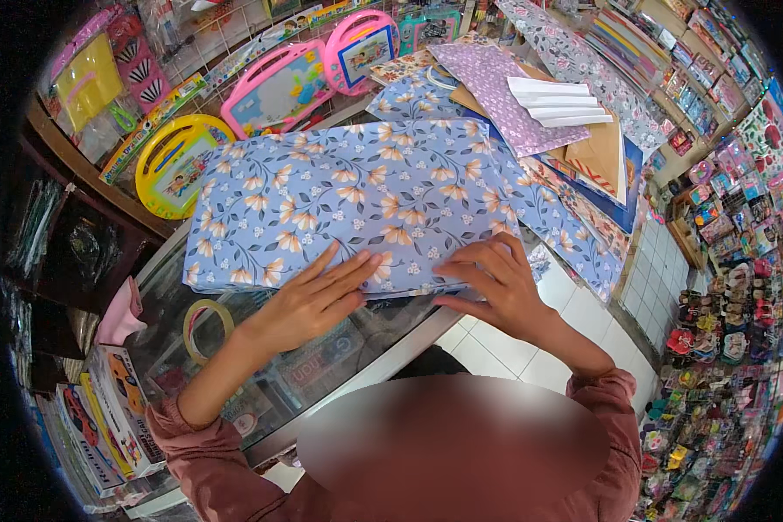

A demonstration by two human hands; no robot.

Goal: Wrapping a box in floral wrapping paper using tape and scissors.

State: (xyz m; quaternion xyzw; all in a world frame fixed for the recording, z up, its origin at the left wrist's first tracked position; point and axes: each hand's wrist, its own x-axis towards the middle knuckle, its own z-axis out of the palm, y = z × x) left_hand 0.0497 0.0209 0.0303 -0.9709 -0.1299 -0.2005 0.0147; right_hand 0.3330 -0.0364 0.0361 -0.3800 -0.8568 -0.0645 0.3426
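A large flat rectangular bundle in blue floral wrapping paper lies on a glass-topped display counter. My left hand rests on its front part, fingers spread over the paper and the thumb close to the front edge. At the front right corner is my right hand, its fingers bent onto the paper and its thumb apart from them, just below the edge. Whether anything is inside the paper cannot be seen. Left of my left hand, a roll of clear tape is on the glass.
More blue floral paper, purple patterned paper, a pleated white sheet and brown envelopes overlap behind and right. Toy drawing boards line the back. Boxed toy cars stand at left. White floor tiles show at right.
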